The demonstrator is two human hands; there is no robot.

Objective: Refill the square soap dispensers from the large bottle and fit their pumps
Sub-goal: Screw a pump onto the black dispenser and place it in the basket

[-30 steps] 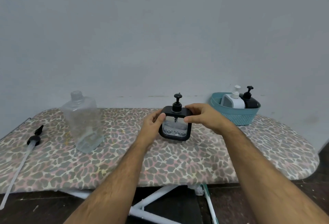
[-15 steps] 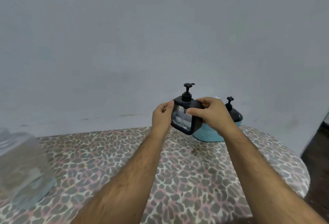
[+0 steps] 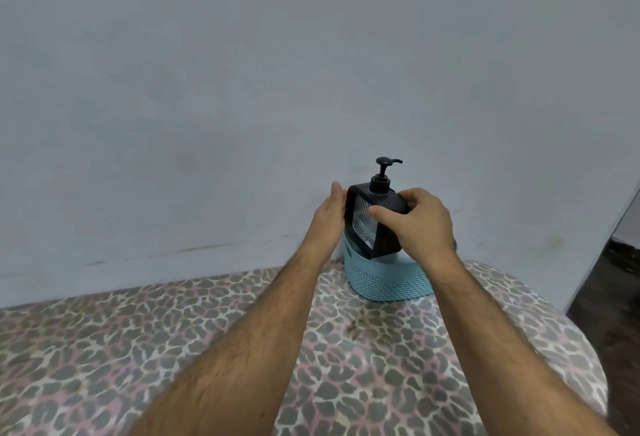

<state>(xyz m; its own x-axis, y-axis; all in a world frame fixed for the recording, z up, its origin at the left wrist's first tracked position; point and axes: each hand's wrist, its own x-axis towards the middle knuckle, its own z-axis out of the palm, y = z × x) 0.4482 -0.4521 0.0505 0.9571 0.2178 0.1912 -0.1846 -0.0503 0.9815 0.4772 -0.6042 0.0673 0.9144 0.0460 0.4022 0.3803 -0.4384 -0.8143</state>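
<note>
A square soap dispenser (image 3: 367,224) with a black frame, a clear face and a black pump (image 3: 382,176) on top is held tilted over the left part of the teal basket (image 3: 388,283). My right hand (image 3: 419,224) grips its right side, thumb across the front. My left hand (image 3: 329,217) lies flat against its left edge. The dispenser's lower corner dips behind the basket rim. The large bottle and the other dispensers are out of sight or hidden behind my hands.
The basket stands at the far right of a leopard-print ironing board (image 3: 173,349), close to the grey wall (image 3: 242,89). The board's rounded end (image 3: 581,349) curves off at the right, with dark floor (image 3: 609,290) beyond it.
Both hands carried the dispenser from the board's middle up and to the right, and it now hangs over the basket. The view swung right, so the large bottle left the frame.
</note>
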